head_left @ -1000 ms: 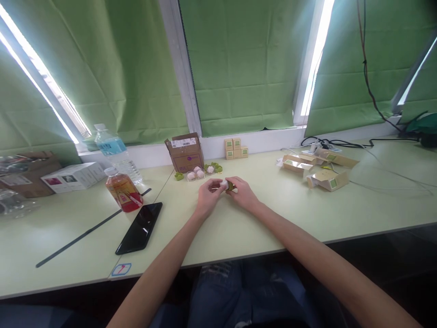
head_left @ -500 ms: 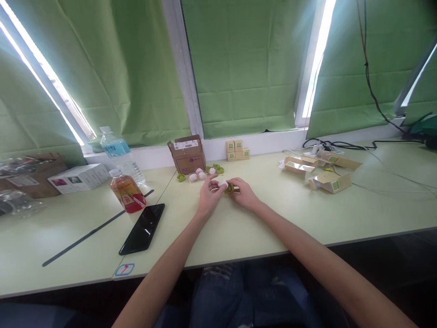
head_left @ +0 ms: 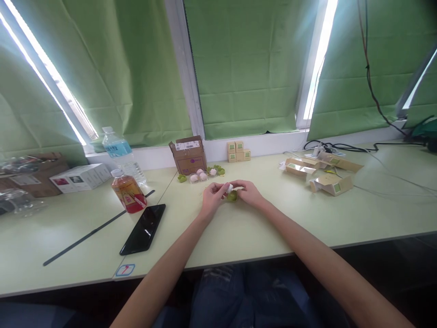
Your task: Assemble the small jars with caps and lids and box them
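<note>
Over the middle of the table, my left hand (head_left: 212, 197) pinches a small whitish-pink round piece (head_left: 230, 187), partly hidden by the fingers. My right hand (head_left: 251, 194) faces it, fingers closed on a small green cup-shaped piece (head_left: 232, 196). The whitish piece sits right at the green piece's upper edge; whether one is inside the other I cannot tell. Beyond the hands lie several pale pink round pieces (head_left: 202, 176), with a green piece (head_left: 182, 178) to their left and more green pieces (head_left: 220, 170) to their right.
An opened cardboard box (head_left: 189, 157) and small stacked boxes (head_left: 232, 157) stand by the wall. Unfolded cartons (head_left: 332, 184) and cables lie right. On the left are a phone (head_left: 143, 229), a drink bottle (head_left: 129, 191), a water bottle (head_left: 120, 152) and a dark strip (head_left: 92, 232).
Both hands have come slightly nearer and turned. The whitish piece has moved right, above the green piece, whose rounded side now shows more plainly.
</note>
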Demonstrator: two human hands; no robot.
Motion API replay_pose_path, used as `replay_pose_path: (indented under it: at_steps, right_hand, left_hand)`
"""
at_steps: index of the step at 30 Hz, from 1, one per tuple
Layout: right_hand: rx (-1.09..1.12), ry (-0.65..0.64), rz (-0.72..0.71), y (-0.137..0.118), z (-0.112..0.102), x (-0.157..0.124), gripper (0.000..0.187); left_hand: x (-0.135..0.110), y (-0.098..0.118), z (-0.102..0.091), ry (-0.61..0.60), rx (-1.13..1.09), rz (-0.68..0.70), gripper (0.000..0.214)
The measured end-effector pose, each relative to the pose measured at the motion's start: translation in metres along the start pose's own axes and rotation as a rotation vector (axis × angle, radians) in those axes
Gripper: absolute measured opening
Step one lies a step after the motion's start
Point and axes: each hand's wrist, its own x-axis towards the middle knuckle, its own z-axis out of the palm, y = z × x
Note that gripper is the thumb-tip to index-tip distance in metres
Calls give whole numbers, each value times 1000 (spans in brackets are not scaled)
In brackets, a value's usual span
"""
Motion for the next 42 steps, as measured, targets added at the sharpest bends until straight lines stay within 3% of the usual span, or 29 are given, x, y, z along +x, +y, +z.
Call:
replay_pose_path:
  at_steps: [4,9,15,19,23,27,30,34,38,42]
  right_hand:
    - [-118,176,-207,-7,0,-4,34]
    - [-220,91,-425,-18,2,-11,34]
    - [-315,42,-464,-19,5,-12,42]
    - [-237,123,-364,-19,4,-7,25]
    - [74,255,-78,-22,-4,-4,32]
    - [542,279,145,-26,-13,-2,46]
    - [723,243,233,-28,-16,-1,36]
    - [699,208,308,-30,-16,-3,34]
    - [639,161,309,-32,-14,-6,35]
    - [638,113,312,-32,-14,-7,38]
  left_hand:
    - [1,1,-1,67,-7,-23,47]
    - [-1,1,-2,96,69,-22,49]
    - [-3,2,1,92,114,5,49]
    - [-5,8,1,26,169,145,38]
    - [-7,6,-9,-113,355,285,33]
    - [-3,-11,-13,-278,379,169,62]
    - [1,-16,-10,-330,360,118,48]
    - [-5,-1,-7,-290,334,150,35]
    - [-12,17,-8,-311,183,84,39]
    - [-11,18,-6,-308,-9,14,51]
